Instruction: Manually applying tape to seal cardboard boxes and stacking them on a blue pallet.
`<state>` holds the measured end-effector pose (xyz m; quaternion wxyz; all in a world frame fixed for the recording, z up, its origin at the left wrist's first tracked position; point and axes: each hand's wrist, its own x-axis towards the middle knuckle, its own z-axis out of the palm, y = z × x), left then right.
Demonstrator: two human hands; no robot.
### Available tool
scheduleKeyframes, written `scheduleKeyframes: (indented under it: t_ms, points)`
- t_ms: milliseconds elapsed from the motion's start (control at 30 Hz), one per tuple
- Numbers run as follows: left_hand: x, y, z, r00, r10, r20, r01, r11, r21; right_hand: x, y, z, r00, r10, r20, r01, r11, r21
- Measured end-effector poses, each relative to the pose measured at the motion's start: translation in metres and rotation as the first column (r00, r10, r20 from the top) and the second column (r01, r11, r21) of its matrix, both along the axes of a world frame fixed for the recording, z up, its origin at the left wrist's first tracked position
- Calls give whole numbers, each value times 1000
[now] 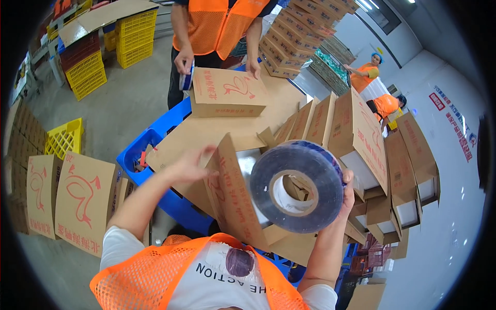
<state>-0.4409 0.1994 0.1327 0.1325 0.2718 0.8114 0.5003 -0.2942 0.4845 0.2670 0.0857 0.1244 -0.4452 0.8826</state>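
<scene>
My right hand [345, 192] grips a big roll of clear tape [269, 200] with blue print along its edge and a white core. My left hand [199, 164] has its fingers apart at the flap [225, 182] of an open cardboard box below the roll; whether it touches the flap I cannot tell. The box has white inside [246, 168], and the tape roll hides much of it. It lies on a cardboard sheet [175, 142] over a blue plastic base [129, 165].
A co-worker [217, 26] in an orange vest holds a tape roll [186, 80] by a closed box [227, 106]. Cartons stand right [361, 134], left [82, 204] and stacked behind [292, 36]. Yellow crates [134, 39] stand back left; two workers [364, 75] are back right.
</scene>
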Motion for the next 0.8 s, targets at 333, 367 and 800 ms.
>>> scheduleKeyframes:
  t_ms: [333, 367, 800]
  points:
    - [-35, 34, 31, 901, -401, -167, 434, 809, 397, 20, -35, 29, 983, -183, -30, 185, 967, 175]
    - [-28, 29, 34, 936, -336, -107, 350, 853, 388, 28, -33, 34, 964, -267, -14, 265, 952, 152]
    - [62, -35, 61, 870, 66, -489, -10, 993, 116, 110, -22, 47, 810, -519, -274, 561, 821, 105]
